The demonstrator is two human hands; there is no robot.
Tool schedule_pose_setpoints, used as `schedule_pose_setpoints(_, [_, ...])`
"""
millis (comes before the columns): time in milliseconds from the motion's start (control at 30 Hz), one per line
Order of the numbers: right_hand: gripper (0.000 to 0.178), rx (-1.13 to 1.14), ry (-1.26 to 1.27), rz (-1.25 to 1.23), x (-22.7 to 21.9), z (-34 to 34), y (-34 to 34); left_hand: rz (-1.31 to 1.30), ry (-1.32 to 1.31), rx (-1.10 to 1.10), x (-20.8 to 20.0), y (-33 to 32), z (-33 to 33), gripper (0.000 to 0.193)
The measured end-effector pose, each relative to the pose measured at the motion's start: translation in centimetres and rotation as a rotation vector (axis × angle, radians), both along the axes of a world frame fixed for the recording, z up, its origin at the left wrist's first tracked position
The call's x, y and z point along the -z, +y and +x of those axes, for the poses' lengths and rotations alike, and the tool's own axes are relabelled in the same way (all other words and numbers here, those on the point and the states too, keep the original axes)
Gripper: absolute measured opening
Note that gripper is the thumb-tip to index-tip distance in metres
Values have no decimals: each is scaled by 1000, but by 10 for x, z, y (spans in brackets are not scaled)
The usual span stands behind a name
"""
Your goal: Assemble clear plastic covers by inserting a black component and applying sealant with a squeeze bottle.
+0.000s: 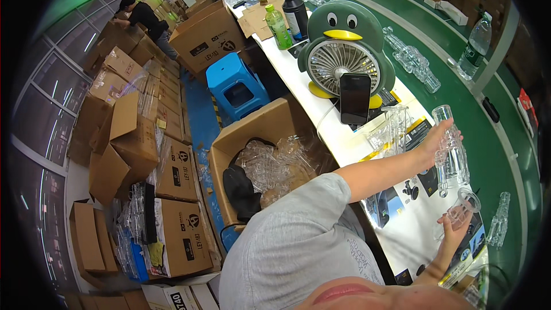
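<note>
My left hand (437,142) is closed around a clear glass tube piece (453,163), which has a straight neck at the top and thinner side tubes. Just below it, my right hand (454,227) grips a clear glass piece with a flared round rim (469,200). The two pieces are close together; whether they touch or join I cannot tell. Another clear glass piece (393,129) stands on the white table (396,247) beside my left forearm. A dark phone (355,99) leans upright against a green penguin-shaped fan (344,51).
More glass pieces (410,60) lie on the green conveyor belt (493,155), near a water bottle (475,46). A green bottle (278,27) and a black bottle (295,16) stand farther along the table. Beside me are an open carton (221,163) and a blue stool (238,86).
</note>
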State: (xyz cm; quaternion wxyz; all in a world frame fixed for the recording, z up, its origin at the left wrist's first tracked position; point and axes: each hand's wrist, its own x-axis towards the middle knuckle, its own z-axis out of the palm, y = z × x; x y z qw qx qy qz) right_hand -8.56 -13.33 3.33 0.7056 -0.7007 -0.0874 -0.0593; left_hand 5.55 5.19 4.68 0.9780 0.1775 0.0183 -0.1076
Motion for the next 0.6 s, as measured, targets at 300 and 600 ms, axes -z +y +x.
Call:
schedule_pose_setpoints(300, [59,80,95,46,-6,2,5,-29,-48,87,1,6,1,38])
schedule_pose_setpoints(600, [61,90,100,101,10,9,-9,4,-54,51,4,0,2,37])
